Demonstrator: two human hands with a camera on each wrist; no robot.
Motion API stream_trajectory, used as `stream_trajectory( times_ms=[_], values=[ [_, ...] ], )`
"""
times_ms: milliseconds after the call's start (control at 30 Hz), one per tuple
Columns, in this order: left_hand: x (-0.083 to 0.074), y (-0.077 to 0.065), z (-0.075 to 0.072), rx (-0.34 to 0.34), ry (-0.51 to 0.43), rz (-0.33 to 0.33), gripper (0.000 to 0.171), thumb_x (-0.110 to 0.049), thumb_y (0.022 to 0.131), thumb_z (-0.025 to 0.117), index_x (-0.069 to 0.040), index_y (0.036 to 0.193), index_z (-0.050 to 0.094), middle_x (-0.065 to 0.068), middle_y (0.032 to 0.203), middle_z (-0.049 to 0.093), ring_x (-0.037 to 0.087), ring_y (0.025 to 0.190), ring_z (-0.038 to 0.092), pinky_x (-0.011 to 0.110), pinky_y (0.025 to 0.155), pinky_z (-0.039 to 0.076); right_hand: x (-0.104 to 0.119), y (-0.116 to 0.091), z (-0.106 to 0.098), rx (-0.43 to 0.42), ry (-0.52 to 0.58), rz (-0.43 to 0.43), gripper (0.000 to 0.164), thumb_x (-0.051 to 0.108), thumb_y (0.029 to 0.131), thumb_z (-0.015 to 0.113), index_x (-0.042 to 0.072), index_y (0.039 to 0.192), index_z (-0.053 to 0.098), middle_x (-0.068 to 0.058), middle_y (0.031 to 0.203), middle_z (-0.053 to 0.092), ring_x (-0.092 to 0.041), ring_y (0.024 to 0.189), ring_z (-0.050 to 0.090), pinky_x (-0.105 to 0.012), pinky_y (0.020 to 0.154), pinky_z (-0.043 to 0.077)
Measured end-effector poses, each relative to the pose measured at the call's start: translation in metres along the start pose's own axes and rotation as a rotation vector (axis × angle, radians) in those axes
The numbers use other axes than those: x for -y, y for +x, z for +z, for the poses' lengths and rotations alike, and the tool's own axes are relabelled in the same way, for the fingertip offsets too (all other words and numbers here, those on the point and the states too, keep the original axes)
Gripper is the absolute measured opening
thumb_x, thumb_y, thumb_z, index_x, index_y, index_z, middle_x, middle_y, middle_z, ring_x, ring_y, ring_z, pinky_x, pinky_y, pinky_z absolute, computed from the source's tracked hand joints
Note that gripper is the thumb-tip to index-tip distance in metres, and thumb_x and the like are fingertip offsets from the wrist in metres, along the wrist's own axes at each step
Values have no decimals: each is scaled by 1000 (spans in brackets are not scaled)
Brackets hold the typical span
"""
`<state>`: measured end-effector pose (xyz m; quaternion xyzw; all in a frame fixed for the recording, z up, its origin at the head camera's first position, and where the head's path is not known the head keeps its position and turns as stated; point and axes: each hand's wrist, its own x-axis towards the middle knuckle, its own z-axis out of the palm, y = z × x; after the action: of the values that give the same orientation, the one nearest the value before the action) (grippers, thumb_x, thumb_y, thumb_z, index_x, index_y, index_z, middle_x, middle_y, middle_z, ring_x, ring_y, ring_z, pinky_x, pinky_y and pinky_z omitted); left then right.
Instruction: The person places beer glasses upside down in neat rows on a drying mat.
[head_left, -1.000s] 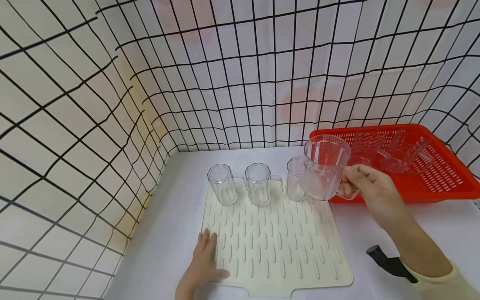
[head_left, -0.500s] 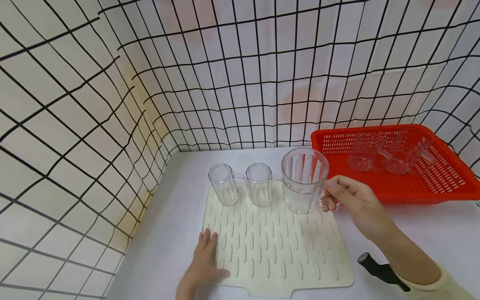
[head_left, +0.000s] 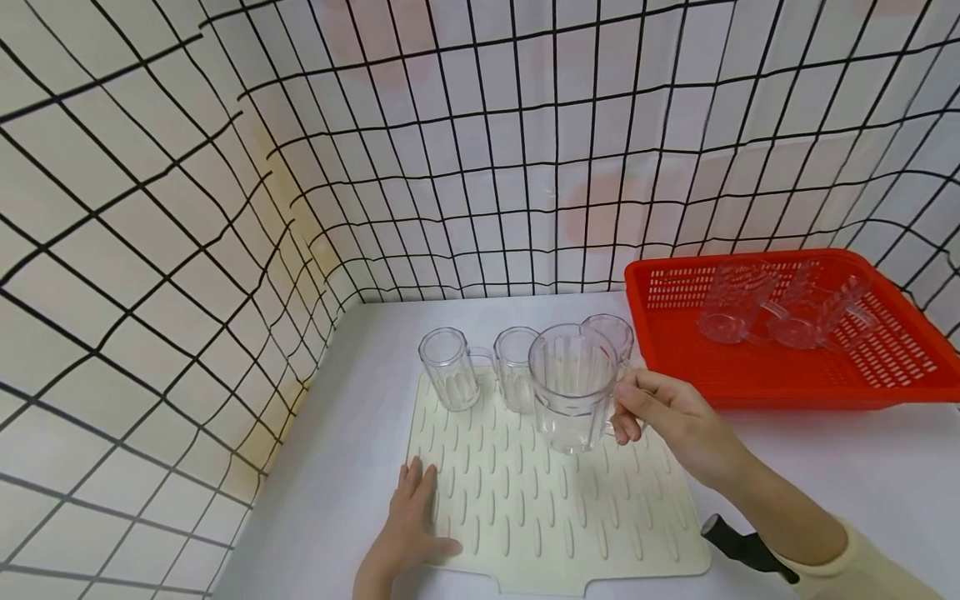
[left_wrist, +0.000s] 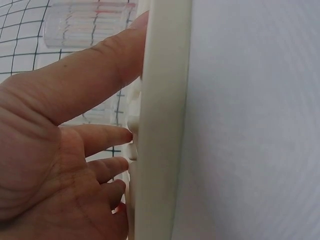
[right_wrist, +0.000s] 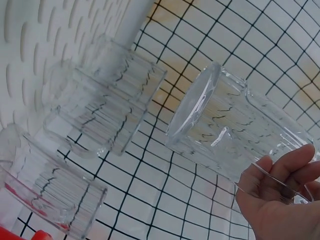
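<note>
Head view: clear mug (head_left: 566,421), long axis near upright above mat (head_left: 551,558), just left of right hand (head_left: 671,417) gripping it; left hand (head_left: 408,521), farther off, rests on mat's left edge.

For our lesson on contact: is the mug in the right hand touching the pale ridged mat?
Apart. The right wrist view shows black mesh between the base of the held mug and the mat.

A plain, pale cream fabric sleeve (head_left: 855,567) clothes the right arm (head_left: 783,508); a black, round-ended fitting (head_left: 746,550) juts out beside it.
</note>
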<state>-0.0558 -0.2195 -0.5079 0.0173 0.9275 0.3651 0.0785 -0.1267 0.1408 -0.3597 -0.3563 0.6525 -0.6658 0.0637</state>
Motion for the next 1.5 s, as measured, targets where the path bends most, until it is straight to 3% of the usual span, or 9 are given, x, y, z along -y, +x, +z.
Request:
stream_trajectory(
  times_ms=[300,700,867,1000,1133,1300,1400,1500],
  values=[
    [-1,0,-1,9,4,-13,114,-24,58,93,8,147,30,34,155,9,54,141,-1,72,106,8,-9,3,5,54,37,-4,25,-3,103,33,2,83,47,-8,70,47,-21,70,57,-30,70,49],
    [2,1,0,9,16,11,114,-27,59,93,8,147,31,33,155,11,53,141,0,73,106,8,-19,4,10,58,38,30,24,-1,103,35,0,83,48,-9,69,48,-21,70,58,-31,71,49],
    [6,2,-2,24,17,22,107,-36,67,88,8,147,31,33,155,12,53,141,2,73,105,10,-20,5,12,59,29,44,25,1,104,35,0,83,49,-9,68,48,-21,70,58,-31,73,49],
    [7,4,-9,65,-11,-17,97,-42,76,81,5,148,34,29,157,13,50,143,1,72,106,12,-22,6,13,65,31,54,26,2,104,35,1,82,48,-9,68,48,-22,70,58,-33,74,48],
    [-1,9,-20,104,7,-70,91,-44,81,76,3,147,37,28,156,20,48,143,10,73,105,13,-22,6,12,64,32,68,27,3,104,35,1,81,48,-9,68,48,-22,70,58,-32,72,48],
    [-18,19,-37,82,49,-109,84,-45,86,71,2,147,38,28,148,37,49,136,30,72,103,21,-21,5,12,53,19,64,27,3,104,36,1,81,48,-9,67,48,-22,70,58,-33,71,47],
    [-32,26,-43,58,-5,-121,79,-46,90,66,1,147,37,27,146,40,49,135,34,68,103,27,-21,5,12,52,16,64,26,3,104,36,1,81,48,-9,68,48,-22,70,58,-33,71,47],
    [-49,34,-43,75,-144,-84,72,-43,95,60,2,147,37,26,147,39,48,134,34,64,103,32,-21,5,12,52,19,69,26,4,104,36,1,82,49,-8,68,49,-22,70,58,-33,72,48]
  ],
)
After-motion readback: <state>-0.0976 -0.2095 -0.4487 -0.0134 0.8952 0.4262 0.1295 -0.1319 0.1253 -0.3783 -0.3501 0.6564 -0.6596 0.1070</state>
